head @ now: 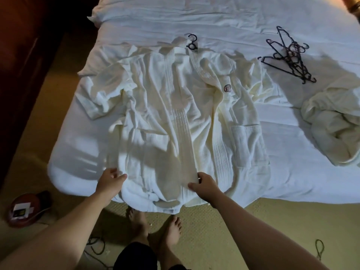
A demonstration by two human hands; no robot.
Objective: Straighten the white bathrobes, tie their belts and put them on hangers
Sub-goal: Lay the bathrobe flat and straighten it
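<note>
A white bathrobe (175, 114) lies spread front-up on the bed, wrinkled, with a small logo on its right chest. A black hanger (191, 42) pokes out at its collar. My left hand (111, 182) grips the robe's lower hem at the left. My right hand (204, 185) pinches the front panel's lower edge near the middle. A second white bathrobe (335, 121) lies crumpled at the bed's right side. No belt can be made out.
A pile of several black hangers (290, 55) lies on the white bed (292, 184) at the back right. On the tan carpet sit a red round object (25, 209) at the left, dark cords, and my bare feet (155, 227) below the bed edge.
</note>
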